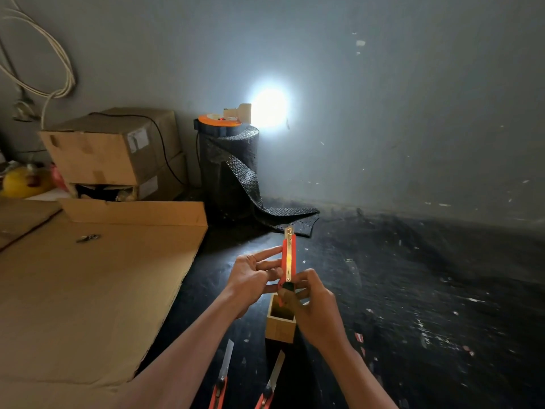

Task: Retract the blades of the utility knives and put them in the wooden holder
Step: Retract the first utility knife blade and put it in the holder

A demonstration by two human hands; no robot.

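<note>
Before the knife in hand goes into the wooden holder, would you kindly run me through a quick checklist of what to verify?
1. Blade of the held utility knife retracted: not ok, a short tip shows past the nose.
2. Grip: ok, the right hand pinches the slider end and the left hand steadies the body.
3. Fingers clear of the exposed tip: ok, both hands sit below it.
4. Wooden holder upright and open: ok, its mouth shows nothing inside, though the right hand covers part of it.
5. Remaining knives: not ok, the left floor knife and the right floor knife lie with blades extended.
</note>
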